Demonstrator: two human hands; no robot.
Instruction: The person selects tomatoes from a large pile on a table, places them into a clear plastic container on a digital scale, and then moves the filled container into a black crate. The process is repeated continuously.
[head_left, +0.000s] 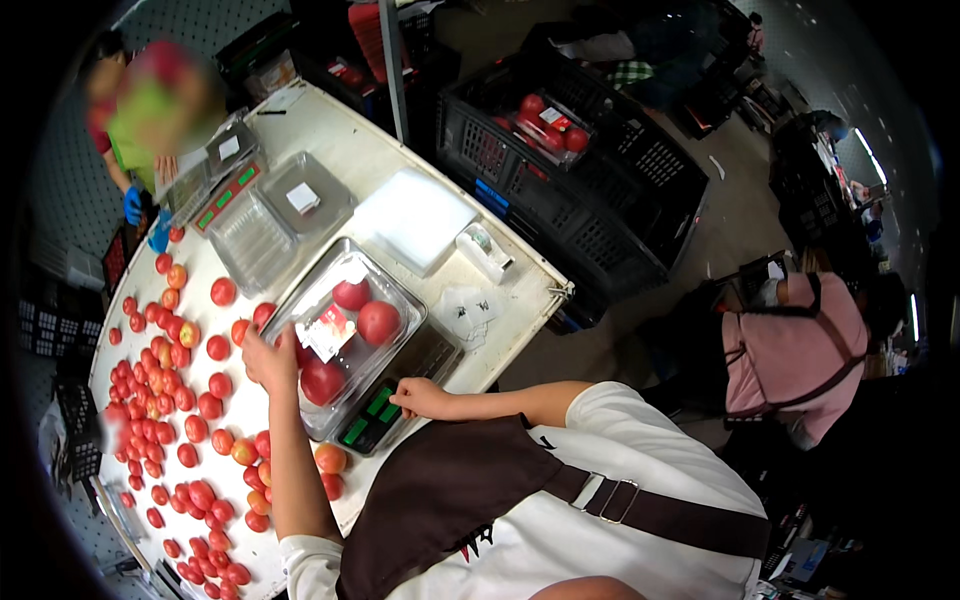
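My left hand (274, 360) rests at the left edge of a clear plastic tray of tomatoes (360, 330), with its fingers at the rim; whether it grips the tray is unclear. Several large red tomatoes and a printed label (328, 332) show in the tray. Beneath and beside the tray is a digital scale (369, 417) with lit green displays. My right hand (421, 398) touches the scale's edge by the display, its fingers curled. Many loose tomatoes (196, 429) lie on the white table (247, 551) left of my left forearm.
Beyond the tray are a second scale (227, 196), clear containers (255, 240), stacked plastic sheets (420, 217), a tape dispenser (484, 252) and labels (466, 311). A black crate (600, 187) holds packed tomatoes beside the table. Co-workers stand at far left and at right.
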